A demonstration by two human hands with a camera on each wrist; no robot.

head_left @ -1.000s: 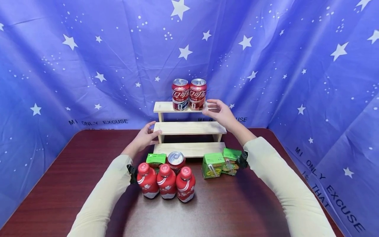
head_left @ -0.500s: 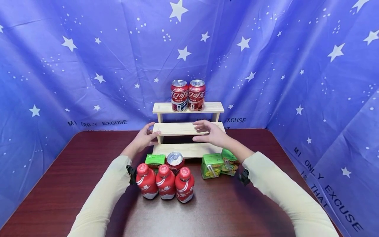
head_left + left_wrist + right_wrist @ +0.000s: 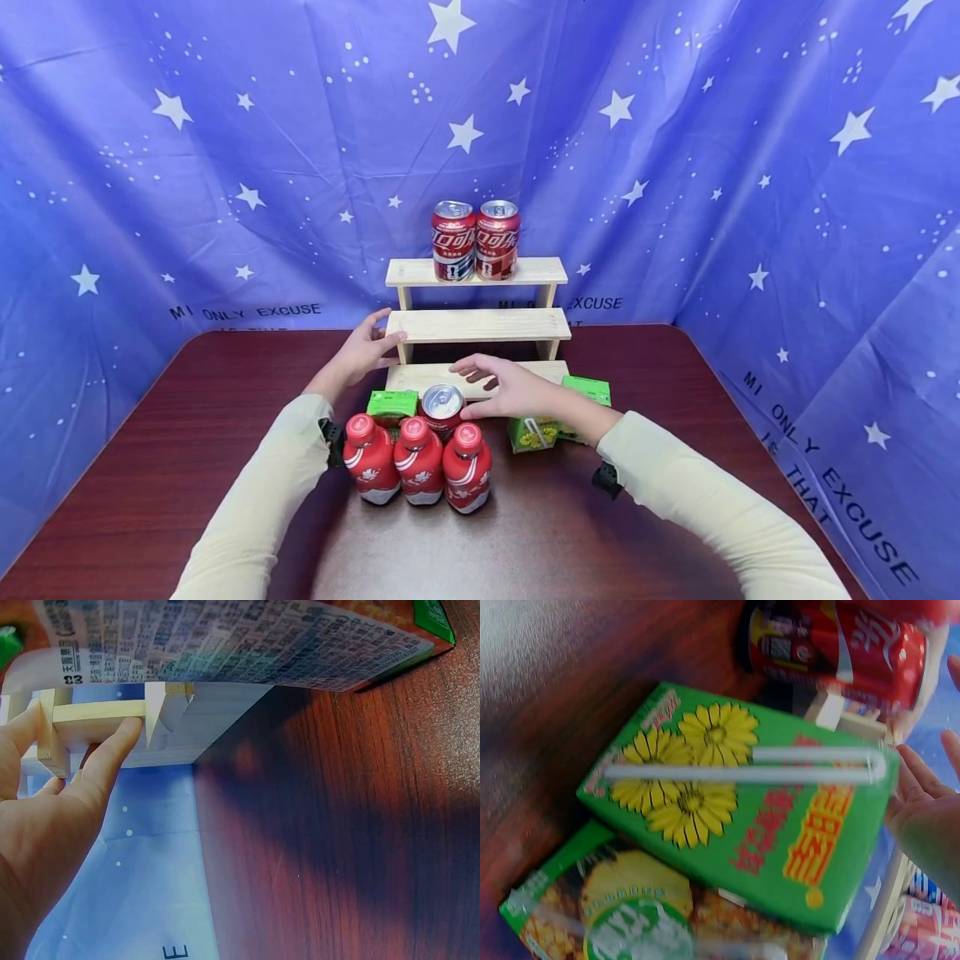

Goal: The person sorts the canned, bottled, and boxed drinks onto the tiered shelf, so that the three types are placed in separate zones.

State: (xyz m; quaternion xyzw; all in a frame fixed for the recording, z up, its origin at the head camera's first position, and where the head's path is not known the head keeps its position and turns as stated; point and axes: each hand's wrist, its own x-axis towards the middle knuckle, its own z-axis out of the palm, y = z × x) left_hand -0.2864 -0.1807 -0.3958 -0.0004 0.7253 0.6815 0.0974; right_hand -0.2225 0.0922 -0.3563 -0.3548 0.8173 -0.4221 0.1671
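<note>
My left hand (image 3: 358, 354) holds the left end of a three-tier wooden stepped rack (image 3: 480, 324), its thumb on the middle shelf. In the left wrist view, fingers (image 3: 112, 754) lie against the rack's end pieces. My right hand (image 3: 513, 390), fingers spread and nothing in its grasp, reaches left over the lowest shelf. Its thumb is right at the rim of a red cola can (image 3: 442, 401) standing on the table. On the top shelf stand two red cola cans, a left one (image 3: 453, 242) and a right one (image 3: 498, 242), side by side.
Three red bottles (image 3: 420, 467) stand in a row in front of the table can. A green drink carton (image 3: 393, 404) is left of it. Two more cartons, one with yellow flowers (image 3: 735, 802) and one with pineapple print (image 3: 637, 915), stand under my right forearm. A starry blue cloth (image 3: 300, 167) hangs behind.
My right hand has come down from beside the top-shelf cans, past the middle shelf, and left to the can on the table. My left hand stays at the rack.
</note>
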